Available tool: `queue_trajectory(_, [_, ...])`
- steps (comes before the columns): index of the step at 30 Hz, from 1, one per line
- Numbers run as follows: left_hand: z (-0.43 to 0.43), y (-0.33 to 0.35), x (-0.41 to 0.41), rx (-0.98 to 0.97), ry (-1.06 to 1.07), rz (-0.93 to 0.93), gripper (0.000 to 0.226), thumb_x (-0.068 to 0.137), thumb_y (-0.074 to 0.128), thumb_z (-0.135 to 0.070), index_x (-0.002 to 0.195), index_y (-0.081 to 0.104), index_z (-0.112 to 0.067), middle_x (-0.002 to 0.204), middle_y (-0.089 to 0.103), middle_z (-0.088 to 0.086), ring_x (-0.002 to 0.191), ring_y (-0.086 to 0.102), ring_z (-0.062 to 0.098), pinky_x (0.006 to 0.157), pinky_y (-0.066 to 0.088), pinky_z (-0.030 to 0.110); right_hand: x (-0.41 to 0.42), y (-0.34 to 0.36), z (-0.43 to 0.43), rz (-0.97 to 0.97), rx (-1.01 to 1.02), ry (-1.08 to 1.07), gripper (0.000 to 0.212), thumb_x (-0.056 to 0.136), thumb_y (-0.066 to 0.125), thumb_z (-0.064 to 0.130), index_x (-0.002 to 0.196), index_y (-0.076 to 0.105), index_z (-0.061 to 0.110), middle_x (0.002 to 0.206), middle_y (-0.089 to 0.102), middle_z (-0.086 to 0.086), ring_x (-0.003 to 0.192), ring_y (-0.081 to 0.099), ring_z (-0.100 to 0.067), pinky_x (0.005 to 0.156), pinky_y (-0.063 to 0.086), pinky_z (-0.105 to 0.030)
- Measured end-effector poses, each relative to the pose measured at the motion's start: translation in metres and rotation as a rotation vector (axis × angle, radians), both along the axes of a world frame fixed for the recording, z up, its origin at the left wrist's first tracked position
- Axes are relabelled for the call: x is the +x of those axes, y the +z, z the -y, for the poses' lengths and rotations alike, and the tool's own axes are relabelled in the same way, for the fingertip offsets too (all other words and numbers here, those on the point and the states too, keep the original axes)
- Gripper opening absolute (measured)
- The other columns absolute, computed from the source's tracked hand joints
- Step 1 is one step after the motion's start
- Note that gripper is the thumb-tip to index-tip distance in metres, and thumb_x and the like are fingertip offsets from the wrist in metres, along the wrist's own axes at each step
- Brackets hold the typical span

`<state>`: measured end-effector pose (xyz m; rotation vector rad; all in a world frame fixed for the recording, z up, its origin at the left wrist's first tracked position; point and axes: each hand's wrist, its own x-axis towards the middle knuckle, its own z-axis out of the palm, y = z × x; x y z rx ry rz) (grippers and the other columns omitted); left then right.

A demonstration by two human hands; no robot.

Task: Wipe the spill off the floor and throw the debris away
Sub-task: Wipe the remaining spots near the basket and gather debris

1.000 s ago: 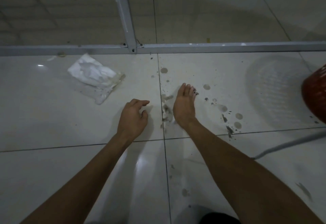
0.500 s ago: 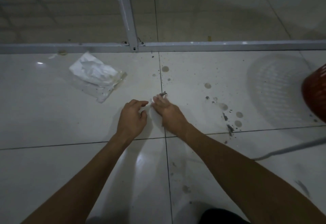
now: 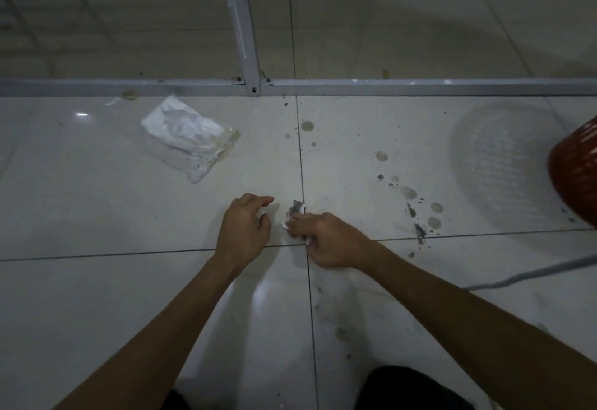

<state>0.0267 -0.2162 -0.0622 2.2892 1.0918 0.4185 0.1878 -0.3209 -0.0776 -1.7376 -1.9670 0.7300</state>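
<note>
My right hand (image 3: 326,241) grips a small soiled white tissue (image 3: 296,211) against the white tiled floor, on the grout line at mid-frame; a dirty grey tip pokes out past the fingers. Just left of it my left hand (image 3: 247,227) rests on the tile with fingers loosely curled, holding nothing. Dark spill spots and smears (image 3: 416,212) dot the tile to the right of my right hand. More round spots (image 3: 307,125) lie farther back near the grout line.
A clear plastic pack of white tissues (image 3: 187,135) lies at the back left. A red woven basket (image 3: 576,170) stands at the right edge. A metal frame rail (image 3: 387,86) crosses the floor behind. A grey cable (image 3: 529,275) runs along the right.
My right hand dragged the tissue from the spots on the right tile leftward and toward me, bunching it up by the grout line. The smear by the grout line is gone. My left hand barely moved.
</note>
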Motion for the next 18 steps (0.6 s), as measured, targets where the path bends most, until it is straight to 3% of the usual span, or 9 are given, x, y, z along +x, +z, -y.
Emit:
queue_trajectory(2, [-0.002,0.002,0.0,0.001,-0.008,0.016,0.035,0.081,0.056,0.002,0.114,0.063,-0.005,0.109,0.064,0.016,0.095,0.057,0.032,0.088,0.048,0.038,0.009,0.01,0.0,-0.029,-0.01,-0.025,0.051,0.073,0.059,-0.008,0.122,0.06,0.002,0.131,0.056,-0.019,0.123,0.052,-0.029,0.107,0.038,-0.032])
queue_trajectory(4, [-0.004,0.002,0.0,0.012,-0.003,0.015,0.034,0.081,0.056,0.002,0.114,0.063,-0.005,0.108,0.064,0.016,0.095,0.057,0.032,0.088,0.048,0.038,0.015,0.012,0.0,0.111,-0.009,0.072,0.055,0.082,0.061,0.001,0.135,0.046,0.006,0.148,0.034,-0.018,0.139,0.029,-0.029,0.113,0.026,-0.031])
queue_trajectory(6, [-0.004,0.002,0.0,0.009,0.009,0.012,0.035,0.081,0.056,0.002,0.114,0.063,-0.006,0.108,0.064,0.016,0.095,0.057,0.031,0.088,0.048,0.038,0.015,0.007,0.001,0.307,-0.06,0.23,0.059,0.092,0.049,0.006,0.146,0.025,0.01,0.157,0.01,-0.015,0.145,0.007,-0.027,0.118,0.018,-0.034])
queue_trajectory(8, [-0.002,0.002,0.002,0.003,0.007,0.026,0.035,0.081,0.056,0.002,0.114,0.063,-0.006,0.107,0.064,0.015,0.094,0.057,0.031,0.087,0.049,0.038,0.011,0.002,0.004,0.422,-0.093,0.294,0.059,0.096,0.038,0.001,0.148,0.012,0.009,0.157,0.0,-0.016,0.146,0.001,-0.028,0.119,0.017,-0.037])
queue_trajectory(10, [0.001,0.0,0.002,0.002,0.004,0.029,0.035,0.08,0.056,0.003,0.114,0.063,-0.006,0.106,0.064,0.015,0.093,0.058,0.03,0.086,0.049,0.038,0.003,-0.001,0.007,0.444,-0.058,0.265,0.057,0.095,0.033,-0.001,0.148,0.011,0.004,0.157,0.0,-0.019,0.145,0.002,-0.03,0.12,0.013,-0.038])
queue_trajectory(13, [0.007,-0.006,0.003,0.0,0.004,0.01,0.035,0.08,0.056,0.003,0.114,0.063,-0.005,0.107,0.065,0.016,0.092,0.058,0.031,0.086,0.049,0.038,-0.003,-0.007,0.015,0.498,0.02,0.255,0.056,0.096,0.031,0.01,0.145,0.008,-0.004,0.154,0.004,-0.025,0.144,0.001,-0.036,0.118,-0.007,-0.034])
queue_trajectory(18, [0.016,-0.011,0.004,-0.003,-0.015,-0.012,0.035,0.079,0.057,0.003,0.113,0.063,-0.003,0.106,0.065,0.017,0.092,0.058,0.032,0.085,0.046,0.036,0.0,-0.011,0.013,0.476,0.03,0.257,0.048,0.098,0.023,-0.001,0.145,0.013,-0.003,0.154,0.01,-0.023,0.143,0.009,-0.038,0.119,0.005,-0.038])
